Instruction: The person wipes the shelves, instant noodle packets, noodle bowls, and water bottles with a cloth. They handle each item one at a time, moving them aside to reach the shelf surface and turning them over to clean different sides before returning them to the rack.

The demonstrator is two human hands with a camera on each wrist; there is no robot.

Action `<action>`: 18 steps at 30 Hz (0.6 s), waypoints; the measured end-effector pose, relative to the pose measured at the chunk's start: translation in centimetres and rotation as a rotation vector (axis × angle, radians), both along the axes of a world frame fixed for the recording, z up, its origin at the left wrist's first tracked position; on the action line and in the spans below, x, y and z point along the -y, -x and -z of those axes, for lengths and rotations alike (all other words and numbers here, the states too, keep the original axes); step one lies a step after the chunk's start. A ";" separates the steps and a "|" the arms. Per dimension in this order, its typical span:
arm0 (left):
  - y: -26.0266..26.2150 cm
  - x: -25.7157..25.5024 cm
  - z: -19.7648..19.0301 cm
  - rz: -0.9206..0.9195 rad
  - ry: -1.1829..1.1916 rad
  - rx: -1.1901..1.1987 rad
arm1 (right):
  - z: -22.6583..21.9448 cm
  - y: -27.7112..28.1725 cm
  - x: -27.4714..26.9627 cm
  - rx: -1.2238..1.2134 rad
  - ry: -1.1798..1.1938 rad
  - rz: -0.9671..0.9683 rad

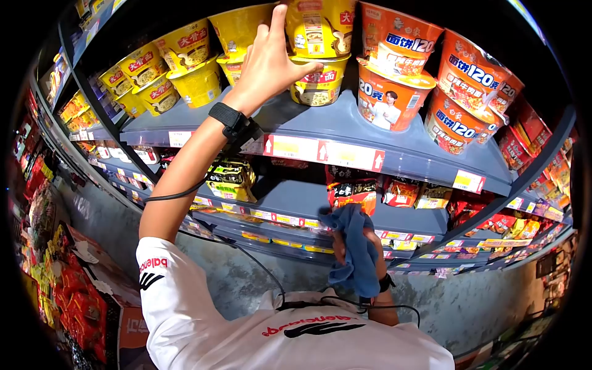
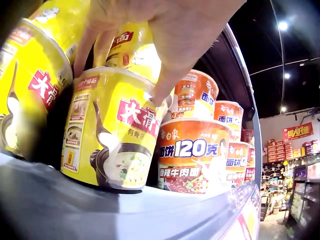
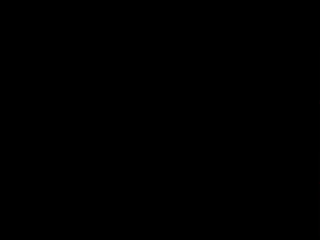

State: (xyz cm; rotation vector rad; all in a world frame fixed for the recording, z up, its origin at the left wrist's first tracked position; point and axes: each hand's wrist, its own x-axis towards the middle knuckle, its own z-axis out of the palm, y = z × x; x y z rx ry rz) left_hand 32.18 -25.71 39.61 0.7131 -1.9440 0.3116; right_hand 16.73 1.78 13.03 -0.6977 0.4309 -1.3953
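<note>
**Where things sit on the shelves**

Your left hand [image 1: 271, 58] reaches up to the top shelf [image 1: 320, 126] and rests on a stacked noodle bowl [image 1: 316, 28], which sits on another bowl [image 1: 317, 83]. More bowls stand to the left of that stack [image 1: 185, 65], and a second group stands to its right [image 1: 394, 80]. One shelf below, noodle packets [image 1: 348, 188] lie in a row. Your right hand [image 1: 354, 246] is low, in front of those lower shelves, with a cloth [image 1: 357, 246] in it.
</note>
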 end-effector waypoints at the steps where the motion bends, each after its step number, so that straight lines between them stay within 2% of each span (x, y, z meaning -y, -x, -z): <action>1: 0.1 -0.4 0.0 -0.078 0.076 0.036 | -0.3 -0.1 -0.1 -0.001 0.000 -0.001; 2: 0.3 -2.2 -0.9 -0.079 0.079 0.033 | -0.7 -0.3 -0.2 -0.022 0.004 0.011; 4: 0.6 -5.3 -2.8 0.202 -0.171 -0.127 | -1.2 -0.7 0.1 -0.050 0.021 0.023; 5: 0.9 -4.5 -2.5 0.341 -0.103 -0.184 | -1.0 -0.9 0.1 -0.047 -0.004 0.035; 6: 1.3 -4.5 -2.7 0.316 -0.160 -0.212 | -0.9 -1.1 0.0 -0.047 -0.029 0.046; 8: 2.4 -1.7 -2.4 0.068 -0.096 -0.124 | -1.4 -1.3 0.2 -0.064 -0.021 0.035; 10: 2.2 -0.4 -2.1 0.099 0.017 -0.155 | -1.9 -1.4 0.0 -0.011 -0.096 0.053; 12: 1.6 0.0 -2.2 0.093 -0.057 -0.127 | -1.6 -0.9 -0.1 -0.032 -0.058 0.070; 14: 1.3 -0.7 -2.2 0.083 0.001 -0.116 | -1.3 -0.6 -0.1 -0.218 -0.063 0.117; 15: 1.3 -1.1 -2.3 0.030 -0.022 -0.084 | -1.6 -0.8 -0.2 -0.109 -0.090 0.131; 16: 1.3 -1.3 -2.3 -0.024 -0.048 -0.055 | -1.5 -0.9 -0.2 -0.108 -0.089 0.133; 18: 1.0 -0.8 -2.1 -0.011 -0.021 -0.059 | -1.3 -1.0 -0.5 -0.063 -0.058 0.141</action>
